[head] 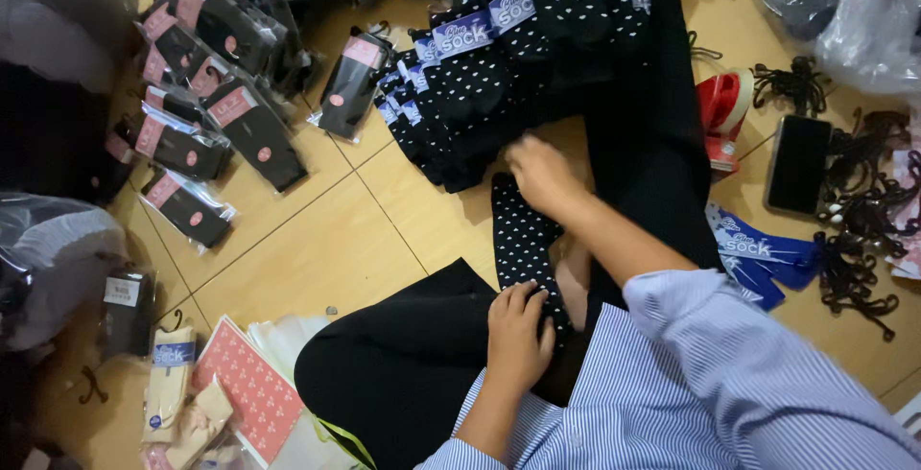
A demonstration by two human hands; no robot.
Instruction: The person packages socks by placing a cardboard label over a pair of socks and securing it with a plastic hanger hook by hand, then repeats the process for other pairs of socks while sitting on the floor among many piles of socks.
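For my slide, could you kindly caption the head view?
Both hands, left hand and right hand, flatten a dotted black sock beside a row of banded socks.

We see a tan tiled floor [317, 249] carrying rows of black dotted socks with blue paper bands [480, 77], bagged black socks with pink labels [206, 77] at left, a black phone [797, 163], a red tape roll [721, 105], loose blue bands [763, 254], black plastic hooks [854, 269] and pink patterned cards [251, 388].
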